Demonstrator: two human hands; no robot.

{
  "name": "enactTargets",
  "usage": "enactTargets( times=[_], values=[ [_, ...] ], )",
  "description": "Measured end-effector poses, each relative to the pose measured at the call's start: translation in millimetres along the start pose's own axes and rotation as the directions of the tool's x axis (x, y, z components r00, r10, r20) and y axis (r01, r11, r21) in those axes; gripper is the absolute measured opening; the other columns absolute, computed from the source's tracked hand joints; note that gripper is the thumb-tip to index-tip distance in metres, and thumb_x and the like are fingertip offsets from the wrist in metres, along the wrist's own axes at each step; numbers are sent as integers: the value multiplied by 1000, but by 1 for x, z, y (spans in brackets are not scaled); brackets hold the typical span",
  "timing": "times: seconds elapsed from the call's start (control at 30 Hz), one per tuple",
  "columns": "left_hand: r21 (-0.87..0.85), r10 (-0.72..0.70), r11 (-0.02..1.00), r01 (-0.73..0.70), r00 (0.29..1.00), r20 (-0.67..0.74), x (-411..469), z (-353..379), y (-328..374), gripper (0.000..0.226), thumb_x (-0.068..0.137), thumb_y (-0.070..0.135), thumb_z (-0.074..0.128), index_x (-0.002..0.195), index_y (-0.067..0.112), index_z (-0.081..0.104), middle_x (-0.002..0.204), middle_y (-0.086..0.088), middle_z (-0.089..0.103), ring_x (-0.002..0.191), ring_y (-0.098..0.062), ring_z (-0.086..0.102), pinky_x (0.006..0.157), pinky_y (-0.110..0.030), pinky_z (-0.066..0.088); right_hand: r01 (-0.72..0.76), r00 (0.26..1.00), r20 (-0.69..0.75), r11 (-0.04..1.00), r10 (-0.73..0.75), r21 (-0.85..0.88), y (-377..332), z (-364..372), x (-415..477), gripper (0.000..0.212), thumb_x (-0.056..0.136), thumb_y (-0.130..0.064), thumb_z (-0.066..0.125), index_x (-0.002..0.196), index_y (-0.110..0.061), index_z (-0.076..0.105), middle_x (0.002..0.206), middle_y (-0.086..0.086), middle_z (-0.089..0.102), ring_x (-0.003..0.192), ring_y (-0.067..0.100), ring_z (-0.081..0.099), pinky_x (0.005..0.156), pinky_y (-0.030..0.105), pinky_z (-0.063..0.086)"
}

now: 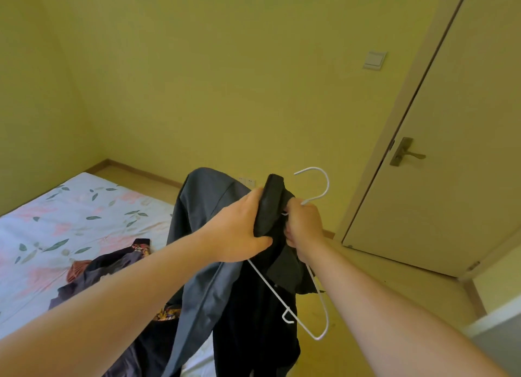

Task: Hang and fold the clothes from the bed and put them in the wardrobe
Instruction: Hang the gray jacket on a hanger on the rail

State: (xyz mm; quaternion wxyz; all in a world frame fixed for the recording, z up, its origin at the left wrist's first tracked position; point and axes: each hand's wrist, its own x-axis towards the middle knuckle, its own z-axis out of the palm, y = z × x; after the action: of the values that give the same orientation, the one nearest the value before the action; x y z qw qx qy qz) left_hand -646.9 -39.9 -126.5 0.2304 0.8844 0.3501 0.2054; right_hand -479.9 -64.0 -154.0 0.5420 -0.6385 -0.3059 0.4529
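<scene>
Over the edge of the bed (84,213), my left hand (242,230) grips the jacket (197,202) by its collar, my right hand (304,224) the hanger (328,182). I'd seat each shoulder evenly

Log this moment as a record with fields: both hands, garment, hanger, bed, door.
left hand: grips the black collar of the dark garment
right hand: grips the white wire hanger below its hook
dark garment: held up, hanging down by the bed
white wire hanger: tilted, lower end bare of cloth
bed: floral sheet, heaped clothes lie on it
door: shut
</scene>
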Motion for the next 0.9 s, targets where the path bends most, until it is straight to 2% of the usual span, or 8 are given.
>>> enactTargets(
  times=[0.07, 0.13, 0.2, 0.3, 0.43, 0.57, 0.73, 0.9],
  values=[
    [146, 33, 989, -25, 998, -52, 5, 4, -5, 48, 81, 64, 61, 115, 37, 40, 93, 22, 49, 80, -8, 60, 65, -25, 46, 45, 998, 37, 998, -47, 41, -2, -1, -2, 21, 90, -22, 47, 69, -20, 43, 49, -1, 35, 37, 14, 26, 40, 22, 20],
    [471, 164, 879, -76, 975, -149, 15, 2, -10, 42, 89, 75, 44, 96, 34, 38, 78, 19, 45, 74, -13, 56, 61, -28, 39, 70, 994, 80, 995, -76, 77, -2, -1, -5, 20, 87, -22, 52, 70, -20, 42, 51, 1, 34, 38, 14, 24, 41, 22, 18],
    [624, 298, 773, -115, 934, -196, 25, -1, -16, 48, 92, 79, 34, 85, 31, 39, 73, 17, 48, 85, -17, 51, 77, -35, 38, 84, 989, 114, 991, -96, 108, -2, -3, -6, 16, 83, -21, 57, 75, -15, 44, 55, 5, 33, 41, 16, 22, 42, 23, 17],
    [586, 332, 786, -199, 935, -127, 37, 4, -27, 64, 93, 81, 29, 78, 24, 54, 78, 10, 55, 92, -18, 50, 102, -42, 34, 90, 976, 186, 989, -110, 115, -1, -10, -4, 15, 77, -18, 59, 77, -14, 45, 60, 7, 35, 46, 18, 25, 44, 25, 17],
    [365, 291, 898, -247, 954, -70, 46, 15, -30, 70, 90, 80, 39, 70, 14, 55, 65, 2, 48, 63, -20, 46, 70, -43, 44, -13, 950, 309, 983, -46, 185, 2, -21, -3, 12, 70, -18, 57, 72, -19, 45, 64, 4, 43, 55, 14, 39, 49, 27, 26],
    [326, 314, 910, -257, 939, -137, 46, 16, -28, 67, 84, 81, 49, 57, 20, 44, 55, 6, 42, 57, -18, 43, 64, -38, 33, -105, 923, 385, 956, -9, 274, 4, -37, 0, 12, 64, -16, 48, 65, -17, 60, 71, 5, 57, 65, 20, 47, 63, 34, 29],
    [376, 262, 906, -194, 955, -137, 45, 14, -20, 72, 75, 94, 41, 51, 26, 35, 50, 8, 39, 55, -6, 39, 72, -32, 25, -83, 931, 351, 995, 96, -51, 11, -41, 9, 35, 78, -6, 43, 92, -19, 72, 79, 3, 66, 71, 18, 57, 69, 33, 42],
    [324, 240, 931, -167, 949, -202, 37, 12, -19, 60, 76, 73, 56, 49, 23, 34, 47, 6, 39, 55, -9, 41, 75, -31, 29, -17, 874, 389, 819, 291, -573, 32, -41, 15, 49, 78, -2, 60, 115, -33, 64, 78, -4, 69, 71, 13, 60, 56, 23, 45]
  ],
)
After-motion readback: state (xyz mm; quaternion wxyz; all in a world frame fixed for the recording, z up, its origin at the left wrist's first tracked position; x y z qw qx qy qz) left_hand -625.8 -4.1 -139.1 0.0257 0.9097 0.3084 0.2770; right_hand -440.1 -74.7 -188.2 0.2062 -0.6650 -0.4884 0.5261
